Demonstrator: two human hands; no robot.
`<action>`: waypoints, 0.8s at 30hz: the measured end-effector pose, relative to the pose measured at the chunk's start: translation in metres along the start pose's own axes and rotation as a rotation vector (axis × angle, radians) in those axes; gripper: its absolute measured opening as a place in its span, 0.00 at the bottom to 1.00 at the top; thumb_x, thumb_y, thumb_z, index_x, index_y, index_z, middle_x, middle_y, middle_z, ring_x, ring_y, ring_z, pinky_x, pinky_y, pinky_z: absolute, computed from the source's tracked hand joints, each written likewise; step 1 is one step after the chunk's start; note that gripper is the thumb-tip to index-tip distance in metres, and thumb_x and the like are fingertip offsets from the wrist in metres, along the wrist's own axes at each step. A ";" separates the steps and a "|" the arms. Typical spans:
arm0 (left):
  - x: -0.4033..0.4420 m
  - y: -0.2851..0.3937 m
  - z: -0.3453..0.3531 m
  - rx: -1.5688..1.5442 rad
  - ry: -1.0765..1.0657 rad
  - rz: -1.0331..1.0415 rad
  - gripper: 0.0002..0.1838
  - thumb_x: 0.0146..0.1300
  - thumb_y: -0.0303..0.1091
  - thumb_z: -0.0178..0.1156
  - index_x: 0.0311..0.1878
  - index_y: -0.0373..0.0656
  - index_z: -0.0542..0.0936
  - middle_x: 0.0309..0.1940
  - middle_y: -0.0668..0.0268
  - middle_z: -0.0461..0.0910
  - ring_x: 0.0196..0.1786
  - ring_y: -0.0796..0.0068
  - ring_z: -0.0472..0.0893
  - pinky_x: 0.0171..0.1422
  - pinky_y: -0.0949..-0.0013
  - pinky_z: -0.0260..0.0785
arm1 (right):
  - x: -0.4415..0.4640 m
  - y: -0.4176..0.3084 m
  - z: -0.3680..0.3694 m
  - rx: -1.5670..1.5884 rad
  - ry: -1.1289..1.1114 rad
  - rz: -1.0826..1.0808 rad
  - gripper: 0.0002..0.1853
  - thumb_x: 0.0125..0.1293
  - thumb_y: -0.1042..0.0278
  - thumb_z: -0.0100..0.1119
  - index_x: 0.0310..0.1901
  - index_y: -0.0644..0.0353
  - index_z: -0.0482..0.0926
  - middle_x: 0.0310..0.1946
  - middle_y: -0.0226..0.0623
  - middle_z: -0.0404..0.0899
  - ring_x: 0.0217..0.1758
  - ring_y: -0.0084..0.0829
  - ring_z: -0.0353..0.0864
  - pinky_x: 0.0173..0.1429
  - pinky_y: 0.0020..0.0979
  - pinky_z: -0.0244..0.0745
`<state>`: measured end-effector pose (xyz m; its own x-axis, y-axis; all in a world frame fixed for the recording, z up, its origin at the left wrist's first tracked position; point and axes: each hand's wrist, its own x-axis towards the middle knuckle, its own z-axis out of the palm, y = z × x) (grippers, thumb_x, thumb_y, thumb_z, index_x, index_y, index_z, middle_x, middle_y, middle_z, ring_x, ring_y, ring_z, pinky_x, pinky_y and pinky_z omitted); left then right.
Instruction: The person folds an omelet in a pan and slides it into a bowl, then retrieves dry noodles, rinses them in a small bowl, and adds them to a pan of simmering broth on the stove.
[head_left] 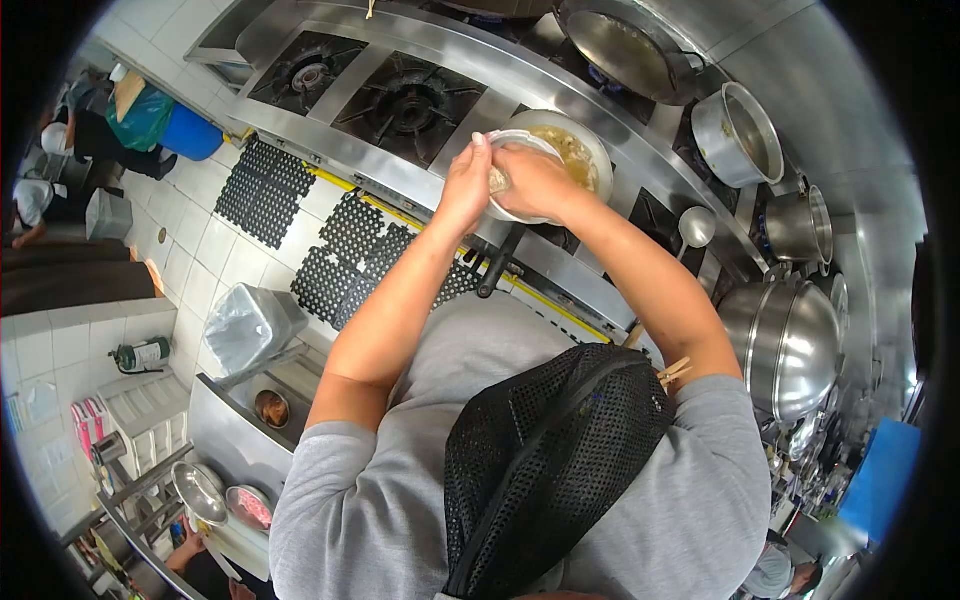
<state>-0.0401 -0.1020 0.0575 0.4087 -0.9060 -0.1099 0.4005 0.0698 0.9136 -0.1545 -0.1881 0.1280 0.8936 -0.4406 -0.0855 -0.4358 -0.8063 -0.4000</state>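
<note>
A pan point(605, 160) with yellowish liquid and pieces of food sits on the stove, its black handle point(497, 262) pointing toward my body. Over its near left side is a white bowl point(522, 137), partly covered by my hands. My left hand point(467, 185) is at the bowl's left edge, closed around something pale and brownish point(498, 181) that I cannot make out. Across the bowl's opening lies my right hand point(535, 180), its fingers bent inside and mostly hidden. Both hands nearly touch each other.
Left of the pan are burners point(410, 108). A large pan point(625, 55), a pot point(738, 135), another pot point(800, 225), a ladle point(697, 227) and a domed steel vessel point(800, 350) stand to the right. Behind are a lined bin point(245, 325) and several people at work.
</note>
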 end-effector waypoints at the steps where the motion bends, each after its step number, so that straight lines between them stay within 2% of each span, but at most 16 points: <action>1: -0.001 -0.003 0.004 0.013 0.031 0.016 0.34 0.86 0.57 0.41 0.69 0.32 0.77 0.61 0.57 0.82 0.62 0.72 0.80 0.69 0.66 0.72 | 0.000 0.002 -0.001 -0.001 0.003 0.000 0.32 0.54 0.61 0.74 0.62 0.59 0.80 0.56 0.53 0.84 0.62 0.55 0.82 0.67 0.51 0.77; 2: -0.001 -0.004 0.005 0.027 0.061 0.033 0.33 0.86 0.56 0.41 0.66 0.32 0.78 0.58 0.59 0.83 0.59 0.74 0.80 0.66 0.67 0.73 | 0.000 0.006 -0.002 0.009 -0.017 -0.032 0.30 0.53 0.62 0.74 0.60 0.59 0.81 0.54 0.53 0.85 0.61 0.54 0.83 0.67 0.51 0.77; 4: -0.003 -0.004 0.007 -0.016 0.057 -0.005 0.34 0.86 0.56 0.41 0.67 0.32 0.78 0.59 0.58 0.83 0.60 0.73 0.80 0.67 0.67 0.72 | 0.001 0.014 -0.003 0.021 -0.026 -0.058 0.28 0.53 0.63 0.73 0.58 0.59 0.82 0.51 0.52 0.86 0.59 0.54 0.84 0.66 0.50 0.78; 6: -0.004 -0.003 0.009 -0.069 0.060 -0.045 0.34 0.86 0.57 0.41 0.68 0.31 0.77 0.60 0.58 0.83 0.61 0.73 0.80 0.69 0.66 0.72 | 0.000 0.022 -0.003 0.020 0.061 -0.030 0.25 0.53 0.66 0.73 0.55 0.58 0.84 0.50 0.51 0.87 0.57 0.54 0.84 0.65 0.49 0.79; 9: 0.005 -0.002 0.006 -0.090 0.050 -0.081 0.35 0.86 0.58 0.41 0.70 0.31 0.75 0.61 0.56 0.83 0.62 0.72 0.80 0.69 0.66 0.71 | -0.004 0.025 -0.012 0.099 0.184 0.017 0.30 0.51 0.69 0.75 0.59 0.61 0.83 0.51 0.54 0.86 0.58 0.55 0.84 0.63 0.46 0.78; 14: 0.013 0.000 0.013 -0.083 0.046 -0.066 0.36 0.85 0.59 0.42 0.70 0.32 0.75 0.62 0.55 0.83 0.63 0.71 0.80 0.70 0.65 0.71 | -0.004 0.039 -0.027 0.157 0.266 0.019 0.26 0.52 0.71 0.74 0.56 0.63 0.83 0.48 0.53 0.87 0.54 0.52 0.87 0.60 0.42 0.80; 16: 0.017 -0.002 0.019 -0.096 0.048 -0.065 0.36 0.85 0.59 0.42 0.69 0.32 0.75 0.62 0.56 0.83 0.63 0.71 0.80 0.70 0.66 0.71 | -0.001 0.045 -0.032 0.220 0.311 0.032 0.24 0.54 0.71 0.74 0.54 0.65 0.83 0.45 0.50 0.88 0.48 0.45 0.89 0.56 0.39 0.81; 17: 0.020 -0.003 0.021 -0.110 0.052 -0.064 0.36 0.85 0.60 0.42 0.69 0.32 0.75 0.62 0.56 0.83 0.63 0.71 0.80 0.70 0.66 0.71 | 0.000 0.047 -0.037 0.218 0.313 0.032 0.24 0.54 0.71 0.74 0.54 0.65 0.83 0.45 0.50 0.88 0.48 0.45 0.89 0.56 0.39 0.81; 19: 0.024 -0.005 0.026 -0.120 0.057 -0.063 0.36 0.85 0.60 0.42 0.69 0.32 0.76 0.62 0.56 0.83 0.63 0.71 0.80 0.70 0.66 0.71 | 0.001 0.049 -0.050 0.381 0.263 0.077 0.22 0.54 0.72 0.75 0.52 0.65 0.82 0.42 0.46 0.89 0.44 0.36 0.89 0.53 0.36 0.81; 20: 0.026 -0.006 0.028 -0.130 0.065 -0.064 0.36 0.85 0.60 0.42 0.69 0.32 0.76 0.62 0.56 0.83 0.63 0.71 0.80 0.70 0.66 0.71 | 0.002 0.052 -0.054 0.415 0.271 0.067 0.21 0.55 0.72 0.75 0.51 0.65 0.83 0.40 0.41 0.89 0.43 0.31 0.88 0.52 0.34 0.81; 24: 0.031 -0.006 0.028 -0.114 0.063 -0.069 0.36 0.84 0.61 0.42 0.68 0.32 0.76 0.62 0.56 0.83 0.63 0.70 0.80 0.70 0.65 0.71 | 0.003 0.063 -0.075 0.500 0.311 0.079 0.20 0.59 0.69 0.75 0.52 0.64 0.83 0.41 0.34 0.89 0.43 0.26 0.86 0.53 0.32 0.80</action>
<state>-0.0530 -0.1424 0.0599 0.4257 -0.8828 -0.1985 0.5186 0.0582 0.8530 -0.1870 -0.2702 0.1707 0.7543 -0.6474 0.1090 -0.3285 -0.5161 -0.7910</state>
